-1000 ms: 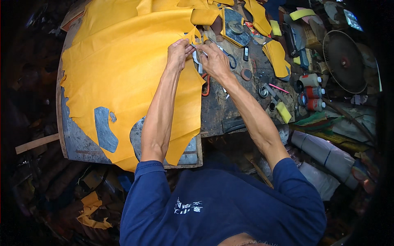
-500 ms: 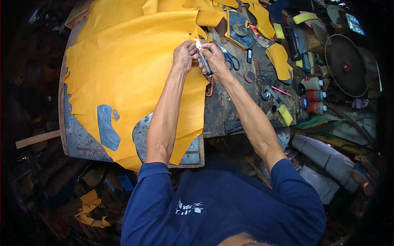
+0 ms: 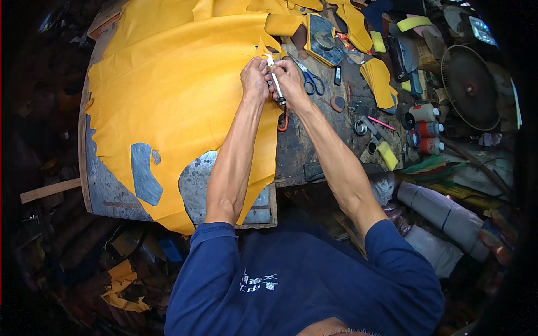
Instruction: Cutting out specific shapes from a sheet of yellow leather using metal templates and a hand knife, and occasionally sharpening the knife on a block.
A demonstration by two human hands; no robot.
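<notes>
A large sheet of yellow leather (image 3: 168, 101) covers the left of the worktable, with cut-out openings near its front. My right hand (image 3: 290, 84) is wrapped around the handle of a hand tool (image 3: 277, 84) with a pale hooked tip, which looks like a hooked knife. That tip lies at the ragged far right edge of the sheet, where a pointed sliver of leather sticks up. Close beside the tool, my left hand (image 3: 255, 81) has its fingers closed at the same edge; what they pinch is hidden. Blue-handled scissors (image 3: 312, 81) lie right of my right hand.
Cut yellow pieces (image 3: 376, 81) lie stacked on the right, near a round weight (image 3: 323, 40) on a grey template. Bottles (image 3: 428, 130), a yellow sponge (image 3: 387, 155) and a pink pen (image 3: 381, 124) sit nearby. A fan (image 3: 471, 89) stands far right.
My left hand has shifted slightly right, closer to the tool. The tool has turned a little more upright in my right hand, and the pointed leather sliver stands out more.
</notes>
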